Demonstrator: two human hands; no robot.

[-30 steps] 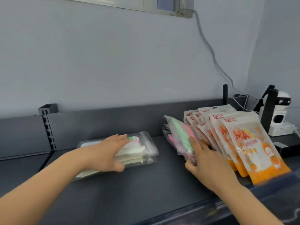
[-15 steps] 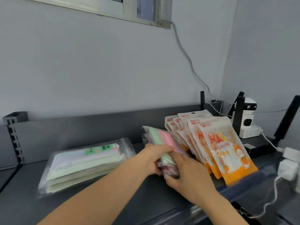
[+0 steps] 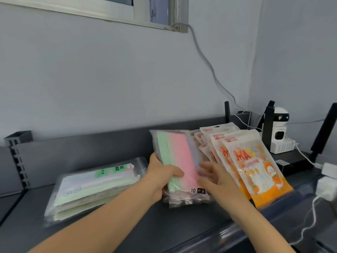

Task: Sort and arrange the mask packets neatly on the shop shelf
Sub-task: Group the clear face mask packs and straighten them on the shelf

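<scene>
A clear packet of green and pink masks [image 3: 179,152] stands tilted on the dark shelf [image 3: 127,221], in front of more such packets. My left hand [image 3: 160,177] grips its left edge, thumb across the front. My right hand [image 3: 215,178] lies against its lower right front, fingers spread and blurred. A row of orange-and-white mask packets [image 3: 255,170] leans just to the right. A flat pile of clear packets with pale green masks [image 3: 94,187] lies at the left.
A white security camera [image 3: 280,132] and black antennas [image 3: 324,130] stand at the back right, with white adapters and cables [image 3: 326,187] near the shelf's right end. A grey back panel [image 3: 82,148] runs behind the shelf. A clear plastic strip [image 3: 237,232] lines the front edge.
My left hand left the flat pile and came across to the green and pink packets. Both hands turned the front packet up so its face shows. The view shifted right and upward.
</scene>
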